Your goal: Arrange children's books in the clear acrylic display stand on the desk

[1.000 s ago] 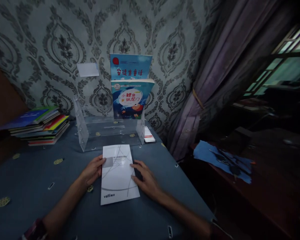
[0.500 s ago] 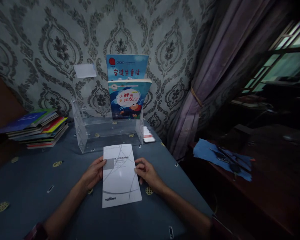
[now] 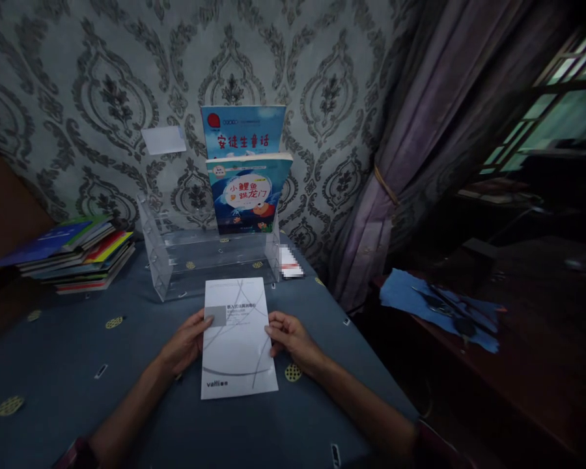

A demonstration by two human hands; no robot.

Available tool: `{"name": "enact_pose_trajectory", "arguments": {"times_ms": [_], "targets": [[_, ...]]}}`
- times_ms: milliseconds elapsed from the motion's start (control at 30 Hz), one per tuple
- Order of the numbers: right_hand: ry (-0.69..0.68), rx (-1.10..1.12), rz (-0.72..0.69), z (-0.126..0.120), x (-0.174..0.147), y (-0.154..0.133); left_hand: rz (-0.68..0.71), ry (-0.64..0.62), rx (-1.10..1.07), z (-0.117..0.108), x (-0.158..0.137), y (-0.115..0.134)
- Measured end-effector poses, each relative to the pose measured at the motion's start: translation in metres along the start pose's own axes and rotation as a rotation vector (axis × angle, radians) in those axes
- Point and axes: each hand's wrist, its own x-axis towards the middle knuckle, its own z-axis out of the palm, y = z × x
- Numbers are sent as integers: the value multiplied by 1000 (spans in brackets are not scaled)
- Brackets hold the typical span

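Note:
A white booklet (image 3: 237,345) with grey curved lines is held over the blue tablecloth (image 3: 53,365). My left hand (image 3: 183,345) grips its left edge, thumb on the cover. My right hand (image 3: 290,339) grips its right edge. Just beyond the booklet stands a clear acrylic rack (image 3: 209,257). Two blue children's books (image 3: 247,192) stand upright in the rack's right side, one behind the other.
A stack of colourful books (image 3: 73,251) lies at the back left of the table. A white card (image 3: 163,139) is stuck on the patterned wall. A purple curtain (image 3: 410,150) hangs to the right, beside a dark side table with blue cloth (image 3: 434,309).
The booklet has risen slightly and moved toward the rack. My right hand shifted from lying flat beside it to gripping its right edge higher up.

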Motion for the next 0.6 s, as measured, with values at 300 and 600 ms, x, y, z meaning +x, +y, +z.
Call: {"name": "enact_pose_trajectory", "arguments": {"times_ms": [300, 600], "targets": [[29, -110, -176, -4, 19, -37, 67, -13, 39, 15, 10, 18], [78, -330, -398, -5, 15, -34, 187, 87, 96, 23, 19, 4]]}}
